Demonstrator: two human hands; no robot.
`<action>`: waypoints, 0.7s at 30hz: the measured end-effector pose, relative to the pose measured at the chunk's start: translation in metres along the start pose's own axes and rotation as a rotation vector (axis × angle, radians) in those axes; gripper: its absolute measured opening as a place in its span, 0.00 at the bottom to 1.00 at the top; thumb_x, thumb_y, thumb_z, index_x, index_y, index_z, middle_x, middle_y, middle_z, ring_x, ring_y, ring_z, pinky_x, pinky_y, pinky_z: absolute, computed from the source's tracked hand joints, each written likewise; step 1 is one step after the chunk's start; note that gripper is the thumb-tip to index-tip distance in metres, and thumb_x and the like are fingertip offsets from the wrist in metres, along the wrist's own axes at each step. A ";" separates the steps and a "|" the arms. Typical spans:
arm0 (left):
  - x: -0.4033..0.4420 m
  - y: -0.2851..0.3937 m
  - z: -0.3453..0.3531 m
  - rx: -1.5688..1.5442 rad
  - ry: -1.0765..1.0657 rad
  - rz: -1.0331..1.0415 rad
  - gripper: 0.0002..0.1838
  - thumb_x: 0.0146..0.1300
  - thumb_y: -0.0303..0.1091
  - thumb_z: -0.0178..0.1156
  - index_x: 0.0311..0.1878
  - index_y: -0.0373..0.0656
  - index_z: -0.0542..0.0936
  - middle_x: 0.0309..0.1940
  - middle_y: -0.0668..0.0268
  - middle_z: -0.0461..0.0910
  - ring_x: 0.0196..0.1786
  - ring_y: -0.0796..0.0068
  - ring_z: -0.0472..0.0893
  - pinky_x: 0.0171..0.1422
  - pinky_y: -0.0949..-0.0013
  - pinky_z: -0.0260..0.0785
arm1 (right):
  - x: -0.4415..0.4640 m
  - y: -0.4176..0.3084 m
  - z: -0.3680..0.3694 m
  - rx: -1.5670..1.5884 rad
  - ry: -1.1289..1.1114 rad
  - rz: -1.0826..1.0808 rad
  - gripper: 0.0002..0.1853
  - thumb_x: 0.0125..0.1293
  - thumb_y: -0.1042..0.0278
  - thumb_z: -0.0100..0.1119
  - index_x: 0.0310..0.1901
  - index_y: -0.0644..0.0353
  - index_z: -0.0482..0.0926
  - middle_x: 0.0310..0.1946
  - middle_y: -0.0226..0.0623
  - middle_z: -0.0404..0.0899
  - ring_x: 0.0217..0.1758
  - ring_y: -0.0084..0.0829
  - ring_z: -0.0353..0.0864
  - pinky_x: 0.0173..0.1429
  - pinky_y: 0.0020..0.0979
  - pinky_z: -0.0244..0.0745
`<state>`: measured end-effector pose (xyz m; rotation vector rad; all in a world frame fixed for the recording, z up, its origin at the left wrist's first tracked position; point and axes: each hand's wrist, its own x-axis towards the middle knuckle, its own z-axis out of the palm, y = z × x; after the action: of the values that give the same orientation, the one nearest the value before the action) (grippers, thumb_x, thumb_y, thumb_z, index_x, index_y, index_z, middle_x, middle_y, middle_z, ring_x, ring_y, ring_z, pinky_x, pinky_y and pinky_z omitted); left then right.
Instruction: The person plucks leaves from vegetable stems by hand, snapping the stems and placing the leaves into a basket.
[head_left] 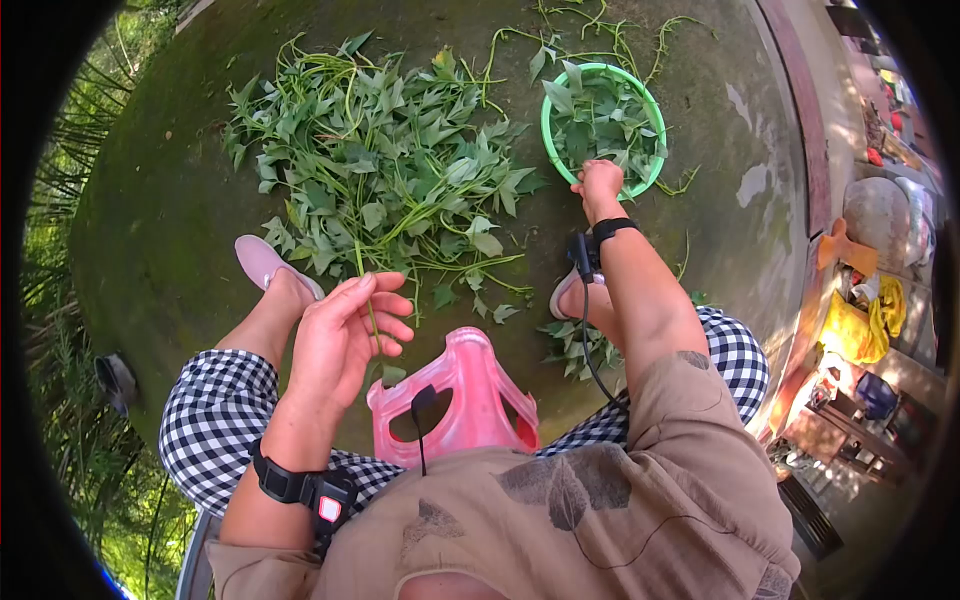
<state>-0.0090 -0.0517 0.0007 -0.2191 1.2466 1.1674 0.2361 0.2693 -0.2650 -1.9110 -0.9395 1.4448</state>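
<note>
My left hand [345,325] is raised before the pink plastic stool, a green leafy stem [360,255] held between thumb and fingers. The other fingers are loosely curled; the stem runs down past the palm to a leaf near the stool. My right hand [600,185] has its fingers closed at the near rim of a round green basket [549,125], and what they grip, if anything, is hidden. Picked leaves [605,115] lie inside the basket. A large heap of leafy vines [370,160] spreads over the ground ahead of my left hand.
Between my legs stands the pink stool [465,400]. Bare vine stems [625,40] lie beyond the basket, and more leaves [585,350] sit by my right foot. A yellow bag [865,320] and assorted household items line the right side; plants grow at left.
</note>
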 end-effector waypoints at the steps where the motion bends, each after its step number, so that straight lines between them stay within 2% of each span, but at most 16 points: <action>1: -0.002 0.000 0.001 0.000 -0.007 0.000 0.20 0.73 0.42 0.51 0.54 0.34 0.76 0.38 0.59 0.82 0.35 0.69 0.83 0.35 0.69 0.74 | -0.004 -0.005 0.000 -0.043 0.004 0.005 0.04 0.64 0.75 0.54 0.39 0.64 0.77 0.24 0.35 0.75 0.17 0.29 0.73 0.15 0.27 0.69; 6: -0.003 0.000 0.000 -0.090 -0.075 0.012 0.20 0.74 0.43 0.48 0.56 0.36 0.75 0.39 0.57 0.82 0.35 0.65 0.83 0.34 0.66 0.75 | -0.028 -0.018 -0.003 -0.169 0.111 -0.039 0.06 0.65 0.74 0.57 0.42 0.66 0.77 0.26 0.39 0.76 0.15 0.30 0.72 0.16 0.29 0.72; 9: -0.002 0.005 -0.005 -0.171 -0.189 0.040 0.20 0.75 0.43 0.46 0.59 0.38 0.73 0.41 0.55 0.83 0.38 0.61 0.84 0.36 0.62 0.76 | -0.056 -0.046 0.000 -0.145 0.033 0.020 0.08 0.64 0.73 0.59 0.43 0.67 0.76 0.28 0.41 0.77 0.13 0.31 0.71 0.17 0.31 0.73; 10: -0.002 0.008 -0.004 -0.198 -0.226 0.057 0.20 0.75 0.43 0.46 0.59 0.38 0.73 0.42 0.55 0.83 0.39 0.61 0.84 0.37 0.61 0.76 | -0.075 -0.063 0.005 -0.077 -0.012 0.053 0.06 0.63 0.75 0.59 0.38 0.67 0.75 0.28 0.41 0.77 0.20 0.31 0.76 0.18 0.33 0.77; 13: -0.004 0.015 -0.004 -0.261 -0.305 0.137 0.20 0.75 0.42 0.45 0.60 0.37 0.72 0.44 0.54 0.82 0.41 0.60 0.84 0.41 0.60 0.76 | -0.142 -0.108 0.015 -0.113 -0.260 -0.012 0.06 0.66 0.74 0.57 0.40 0.66 0.75 0.28 0.39 0.77 0.16 0.33 0.77 0.17 0.28 0.72; 14: -0.005 0.016 -0.004 -0.279 -0.335 0.167 0.20 0.75 0.41 0.45 0.61 0.37 0.72 0.44 0.53 0.82 0.42 0.59 0.83 0.42 0.59 0.77 | -0.165 -0.119 0.015 -0.098 -0.370 -0.030 0.07 0.67 0.73 0.56 0.43 0.66 0.75 0.29 0.39 0.78 0.19 0.34 0.80 0.17 0.25 0.69; 16: -0.008 0.018 0.001 -0.306 -0.370 0.205 0.20 0.75 0.39 0.45 0.61 0.37 0.72 0.44 0.53 0.82 0.42 0.59 0.83 0.43 0.59 0.77 | -0.236 -0.145 0.008 -0.077 -0.495 -0.016 0.08 0.67 0.73 0.56 0.45 0.66 0.75 0.28 0.38 0.77 0.20 0.33 0.80 0.19 0.25 0.70; 21: -0.021 0.018 0.004 -0.370 -0.491 0.275 0.19 0.75 0.37 0.44 0.61 0.37 0.72 0.46 0.51 0.82 0.44 0.58 0.83 0.47 0.56 0.77 | -0.385 -0.192 -0.093 -0.225 -0.807 0.068 0.12 0.66 0.71 0.59 0.48 0.66 0.75 0.29 0.38 0.79 0.22 0.31 0.81 0.26 0.23 0.72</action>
<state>-0.0180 -0.0527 0.0276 -0.0257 0.6353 1.5753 0.2206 0.0732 0.1288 -1.4921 -1.4398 2.2985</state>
